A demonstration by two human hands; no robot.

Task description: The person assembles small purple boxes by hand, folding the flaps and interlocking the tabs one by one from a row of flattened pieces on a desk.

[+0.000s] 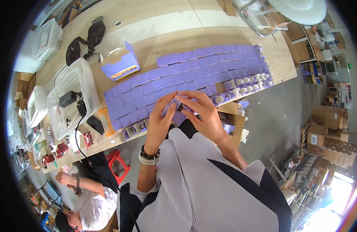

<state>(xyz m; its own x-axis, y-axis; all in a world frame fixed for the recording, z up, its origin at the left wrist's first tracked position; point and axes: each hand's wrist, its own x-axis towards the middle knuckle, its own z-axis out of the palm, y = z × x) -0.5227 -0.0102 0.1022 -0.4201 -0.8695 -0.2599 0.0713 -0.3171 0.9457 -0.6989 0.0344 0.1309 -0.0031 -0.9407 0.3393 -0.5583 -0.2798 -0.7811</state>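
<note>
Small purple box sits dead between both hands, by near edge of table, so neither hand's closer. Left hand pinches left side, right hand pinches right, fingertips almost meeting at far side. Long axis? Can't tell, fingers hide too much. Purple box rows lie just beyond.

i could reach over the packed purple boxes to bare counter behind them; on my left, the open display box, the white basket and the orange bottle block the way.
</note>
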